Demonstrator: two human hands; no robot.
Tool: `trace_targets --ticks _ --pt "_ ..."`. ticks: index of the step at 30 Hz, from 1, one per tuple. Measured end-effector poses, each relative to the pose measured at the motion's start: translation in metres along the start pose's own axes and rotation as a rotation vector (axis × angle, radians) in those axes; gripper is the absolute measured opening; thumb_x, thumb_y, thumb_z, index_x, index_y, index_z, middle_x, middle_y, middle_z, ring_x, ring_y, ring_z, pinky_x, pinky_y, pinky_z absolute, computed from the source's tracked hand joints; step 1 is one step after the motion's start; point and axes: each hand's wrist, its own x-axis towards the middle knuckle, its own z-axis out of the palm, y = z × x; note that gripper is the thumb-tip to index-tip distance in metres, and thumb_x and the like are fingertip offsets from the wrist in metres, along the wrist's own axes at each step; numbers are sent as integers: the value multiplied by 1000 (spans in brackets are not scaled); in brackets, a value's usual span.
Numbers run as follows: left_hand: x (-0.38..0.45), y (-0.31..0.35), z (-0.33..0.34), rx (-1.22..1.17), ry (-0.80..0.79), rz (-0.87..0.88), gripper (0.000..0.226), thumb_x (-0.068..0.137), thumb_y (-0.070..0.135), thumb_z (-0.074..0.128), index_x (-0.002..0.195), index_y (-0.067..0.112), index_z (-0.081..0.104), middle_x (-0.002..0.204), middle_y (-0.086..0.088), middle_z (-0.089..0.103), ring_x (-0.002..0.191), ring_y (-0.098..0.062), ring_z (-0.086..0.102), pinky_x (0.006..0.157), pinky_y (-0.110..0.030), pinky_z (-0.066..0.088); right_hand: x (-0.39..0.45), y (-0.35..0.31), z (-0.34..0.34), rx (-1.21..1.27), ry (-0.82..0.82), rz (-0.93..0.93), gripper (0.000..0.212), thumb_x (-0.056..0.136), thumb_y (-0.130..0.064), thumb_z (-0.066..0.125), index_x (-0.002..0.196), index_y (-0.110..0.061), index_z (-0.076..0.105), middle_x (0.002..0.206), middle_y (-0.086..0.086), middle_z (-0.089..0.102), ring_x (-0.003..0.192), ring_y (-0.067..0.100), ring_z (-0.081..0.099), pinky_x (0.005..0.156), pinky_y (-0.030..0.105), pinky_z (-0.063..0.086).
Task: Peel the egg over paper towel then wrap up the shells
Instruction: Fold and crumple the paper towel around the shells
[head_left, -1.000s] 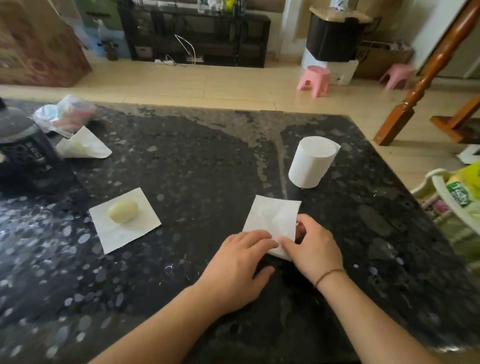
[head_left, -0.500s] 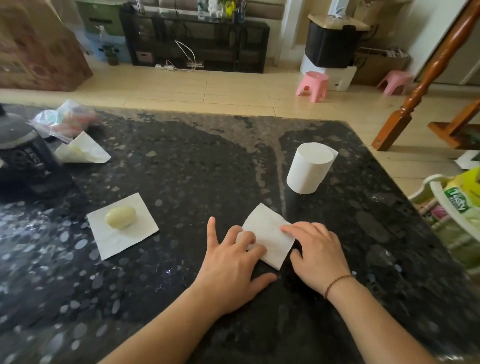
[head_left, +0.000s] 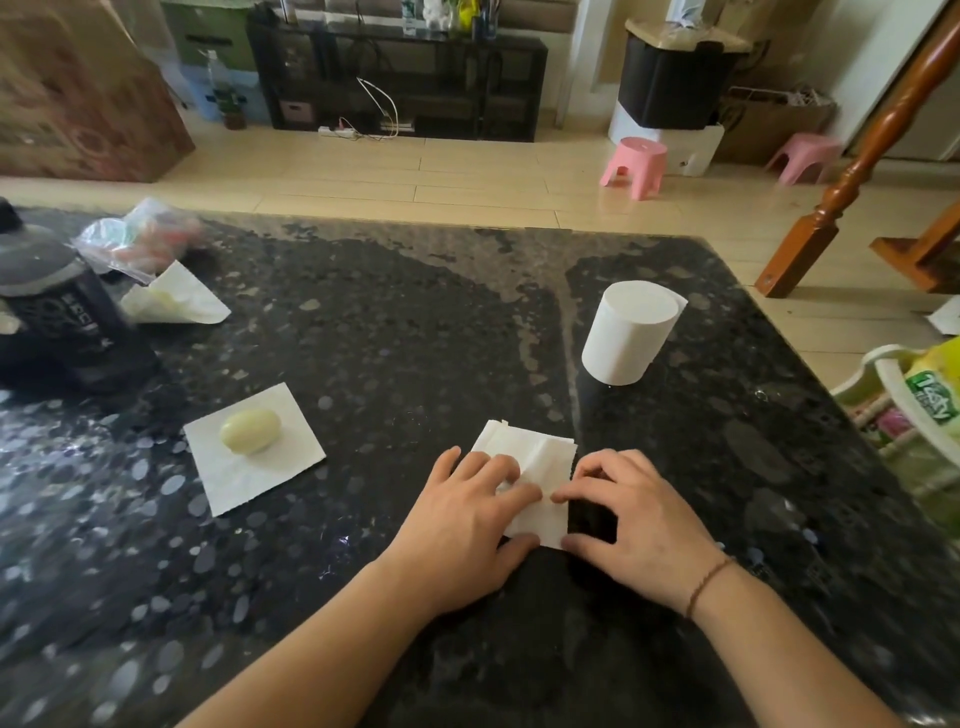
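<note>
Home living area, probably: dark speckled stone table (head_left: 363, 322), tiled floor (head_left: 467, 182), black TV-style shelf unit (head_left: 405, 78), two pink kids' stools (head_left: 635, 163), wooden stair post (head_left: 857, 161), snack basket (head_left: 904, 395).

Both forearms are showing bare — a thin reddish-brown braided bracelet (head_left: 707, 585) is circling the right wrist.
</note>
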Motion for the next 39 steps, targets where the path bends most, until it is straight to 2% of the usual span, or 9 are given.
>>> trace_targets --ticks 10,17,19,22,26,28,32,36,39 --pt "1 -1 -2 -38 -24 -31 49 78 63 56 120 37 58 124 7 53 116 -20 50 108 -52 35 10 -4 22 8 163 -12 10 78 -40 68 84 -32 67 95 -12 54 90 16 48 72 35 48" --pt "2 -2 1 -115 30 -60 27 87 46 49 98 33 70 101 12 62 97 -16 60 109 -56 35 6 -22 20 184 103 1 22 90 -44 50 79 -27 57 77 -19 52 80 7 47 72 32 46" --pt "2 -5 2 -157 42 -78 28 89 41 47 96 28 70 103 13 64 102 -15 58 113 -53 30 6 -20 13 220 182 117 27 84 -55 53 78 -29 56 76 -16 55 79 4 49 68 25 45" --pt "5 -10 -3 -244 48 -165 22 94 35 51 102 23 67 101 11 66 104 -13 57 117 -42 23 8 -18 -2 238 221 492 34 86 -59 48 85 -27 59 71 -11 62 71 9 58 62 30 47" --pt "12 -8 -5 -332 131 -231 21 87 32 53 99 21 65 71 10 60 72 -10 53 98 -30 39 13 -28 4 337 88 579 18 86 -45 61 84 -28 66 74 -11 67 71 10 63 66 29 52" --pt "14 -8 -5 -344 143 -258 16 85 29 55 94 20 64 65 6 60 66 -10 51 86 -22 37 15 -30 9 480 172 569 5 83 -32 68 79 -29 67 74 -12 69 71 7 66 66 28 56" --pt "19 -11 -5 -335 143 -249 19 83 27 53 72 12 58 60 0 57 62 -19 52 73 -24 35 18 -37 13 545 345 413 16 84 -16 69 81 -31 69 78 -21 66 78 -7 62 63 3 44" --pt "19 -14 -4 -430 134 -220 13 79 21 60 89 17 68 88 5 66 86 -15 60 81 -28 48 16 -43 18 489 334 126 11 82 -14 70 87 -24 71 85 -16 67 86 -2 62 74 6 47" --pt "20 -18 -5 -445 129 -284 51 80 23 69 129 25 57 134 11 53 123 -13 45 101 -16 31 15 -42 22 402 267 -57 18 75 -12 74 91 -20 67 92 -10 63 88 2 60 80 11 46"
